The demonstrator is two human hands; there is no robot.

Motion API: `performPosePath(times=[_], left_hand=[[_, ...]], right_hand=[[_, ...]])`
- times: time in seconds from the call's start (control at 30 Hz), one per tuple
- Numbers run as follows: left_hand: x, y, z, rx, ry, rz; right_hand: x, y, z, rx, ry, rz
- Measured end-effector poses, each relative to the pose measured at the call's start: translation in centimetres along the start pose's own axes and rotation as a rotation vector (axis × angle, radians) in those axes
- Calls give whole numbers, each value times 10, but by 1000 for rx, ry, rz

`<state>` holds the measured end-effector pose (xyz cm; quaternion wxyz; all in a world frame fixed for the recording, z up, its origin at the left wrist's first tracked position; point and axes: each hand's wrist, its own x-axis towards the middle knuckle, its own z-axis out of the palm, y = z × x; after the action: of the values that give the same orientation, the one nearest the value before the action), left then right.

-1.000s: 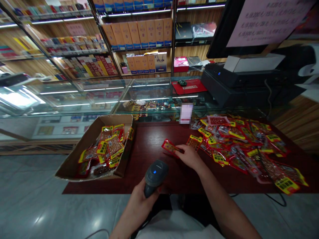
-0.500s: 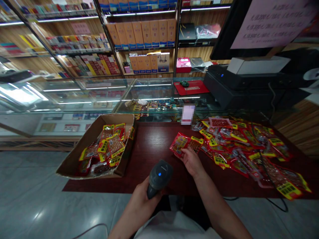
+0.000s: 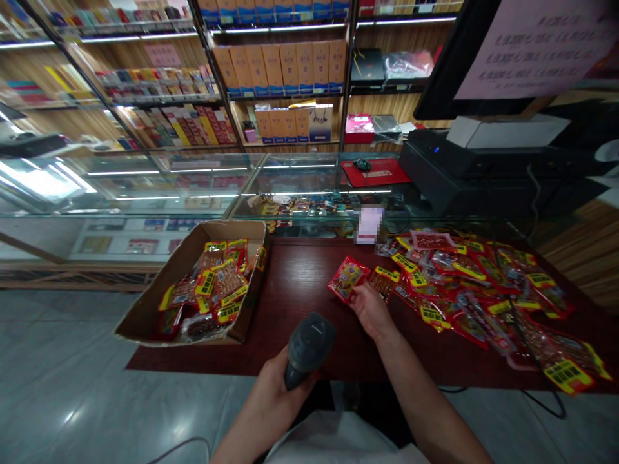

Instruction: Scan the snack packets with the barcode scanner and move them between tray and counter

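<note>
A dark barcode scanner [image 3: 312,338] is gripped by its handle in my left hand [image 3: 278,393], its head raised over the front of the table. My right hand [image 3: 370,310] pinches the lower right edge of a red snack packet [image 3: 347,278], which shows its colourful printed face. Just right of that packet lies another snack packet [image 3: 384,282] with a yellow label. A large pile of red and yellow snack packets [image 3: 464,270] spreads over the right side of the table. To the left, a cardboard box [image 3: 256,283] holds several similar packets [image 3: 227,281].
The dark red wooden table [image 3: 300,270] meets a glass display counter [image 3: 193,187]. At the back right stand a monitor [image 3: 447,64], a black machine [image 3: 449,174] and a red mat [image 3: 377,173] with a mouse. A black cable [image 3: 525,341] crosses the packet pile.
The blue light on the scanner has gone out. The red packet in my right hand is turned slightly more face-up. The whole view has shifted a little.
</note>
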<state>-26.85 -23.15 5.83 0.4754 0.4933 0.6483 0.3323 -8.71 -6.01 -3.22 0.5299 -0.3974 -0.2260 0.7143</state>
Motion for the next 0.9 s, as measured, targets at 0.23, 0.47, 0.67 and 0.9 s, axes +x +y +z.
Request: performPosePath(times=[0.23,0.47,0.67,0.9], left_hand=[[7,-28,-2,-149,114,-158],[9,-33,-2,-154,124,-182],[12,-35,-3,-148,100,-162],[20,-20,6,-157,67,-111]], right_hand=[[11,-1,88,-149,-269,-29],[20,4,174,-555,-503,-212],[13,-36,35,-993,-111,-437],[-9,-37,-64,-1097,85,-508]])
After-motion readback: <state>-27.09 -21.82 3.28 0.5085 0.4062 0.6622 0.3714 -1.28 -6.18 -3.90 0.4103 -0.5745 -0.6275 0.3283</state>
